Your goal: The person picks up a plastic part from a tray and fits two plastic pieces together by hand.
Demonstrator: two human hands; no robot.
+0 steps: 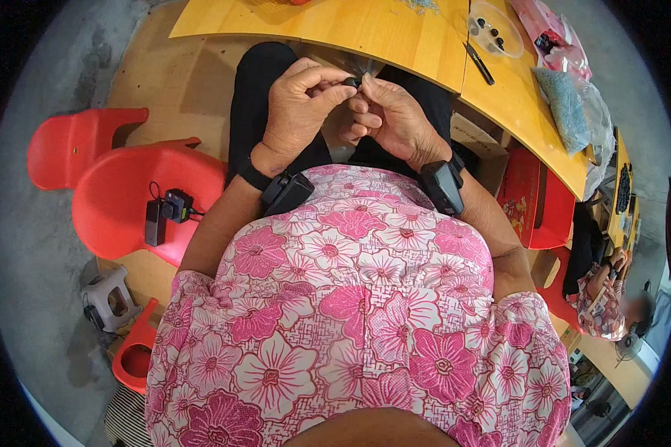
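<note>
My left hand pinches a small black round piece between thumb and forefinger, above my lap and just short of the table edge. Facing it, my right hand has its thumb and forefinger closed at the same piece, its other fingers curled. Whether the right fingertips grip that piece or a second tiny part is hidden. On the table to the right, a clear round container holds several similar black pieces. Beside it lies a slim black tool, its kind unclear.
The yellow table curves across the front. A bag of bluish-grey bits and a pink bag lie at its right. A red chair with black devices stands left. Another person sits far right.
</note>
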